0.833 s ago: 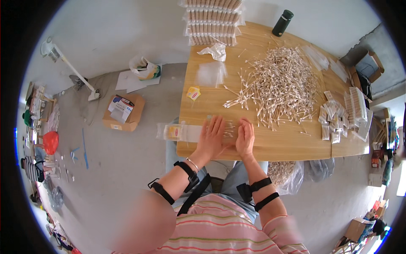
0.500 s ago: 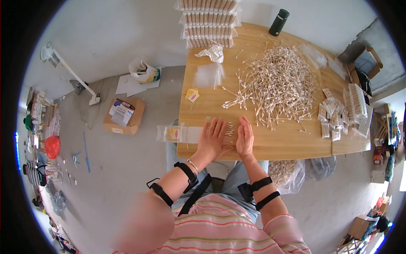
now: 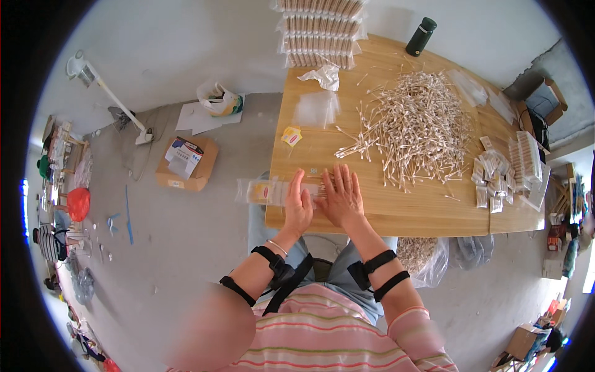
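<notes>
Near the table's front edge, a clear plastic bag (image 3: 279, 193) lies flat, with a yellow label (image 3: 261, 191) showing at its left part. My left hand (image 3: 299, 206) stands on its edge over the bag, fingers stretched out. Just right of it my right hand (image 3: 339, 197) lies flat, palm down, with its fingers spread. Between the two hands a few cotton swabs (image 3: 321, 186) show, mostly covered by the right hand. Farther right a large loose heap of cotton swabs (image 3: 421, 127) spreads over the wooden table (image 3: 384, 214).
Flat clear bags (image 3: 317, 110), a yellow card (image 3: 291, 136) and crumpled plastic (image 3: 323, 77) lie at the table's left. Stacked swab packs (image 3: 319, 34) and a dark green bottle (image 3: 421, 37) stand at the back. Small filled packs (image 3: 494, 173) lie at the right.
My left hand has turned from palm down onto its edge and shifted left. The right hand has moved left and turned flat over the swabs. The whole view has shifted slightly.
</notes>
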The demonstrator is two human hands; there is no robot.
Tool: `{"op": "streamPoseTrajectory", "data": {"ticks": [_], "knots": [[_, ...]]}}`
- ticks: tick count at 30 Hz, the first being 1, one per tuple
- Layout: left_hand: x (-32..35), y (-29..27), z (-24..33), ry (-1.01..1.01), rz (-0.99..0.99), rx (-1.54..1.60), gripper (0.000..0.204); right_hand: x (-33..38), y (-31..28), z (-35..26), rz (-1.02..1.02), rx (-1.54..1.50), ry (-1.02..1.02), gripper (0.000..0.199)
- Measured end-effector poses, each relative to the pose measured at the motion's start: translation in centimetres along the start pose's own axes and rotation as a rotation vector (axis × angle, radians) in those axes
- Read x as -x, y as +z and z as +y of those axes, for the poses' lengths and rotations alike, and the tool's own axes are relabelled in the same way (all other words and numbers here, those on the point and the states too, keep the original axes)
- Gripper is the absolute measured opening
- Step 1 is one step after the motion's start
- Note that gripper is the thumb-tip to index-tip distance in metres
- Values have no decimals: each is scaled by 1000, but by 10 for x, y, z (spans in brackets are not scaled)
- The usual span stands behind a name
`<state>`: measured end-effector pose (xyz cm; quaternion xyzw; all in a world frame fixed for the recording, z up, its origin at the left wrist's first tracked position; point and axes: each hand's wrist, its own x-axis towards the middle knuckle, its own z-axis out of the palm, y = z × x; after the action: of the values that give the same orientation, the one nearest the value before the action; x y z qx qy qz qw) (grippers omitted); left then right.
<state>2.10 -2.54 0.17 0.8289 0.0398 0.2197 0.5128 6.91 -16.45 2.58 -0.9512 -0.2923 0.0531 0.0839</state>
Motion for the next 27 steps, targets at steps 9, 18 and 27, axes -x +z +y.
{"op": "streamPoseTrajectory", "data": {"ticks": [9, 18, 27], "knots": [[0, 1, 2, -39, 17, 19, 43, 25, 4, -8, -39, -41, -18, 74], [3, 21, 10, -61, -20, 99, 46, 13, 22, 13, 591, -880, 246, 55], [0, 22, 8, -95, 5, 178, 47, 28, 0, 5, 427, -496, 15, 73]]}}
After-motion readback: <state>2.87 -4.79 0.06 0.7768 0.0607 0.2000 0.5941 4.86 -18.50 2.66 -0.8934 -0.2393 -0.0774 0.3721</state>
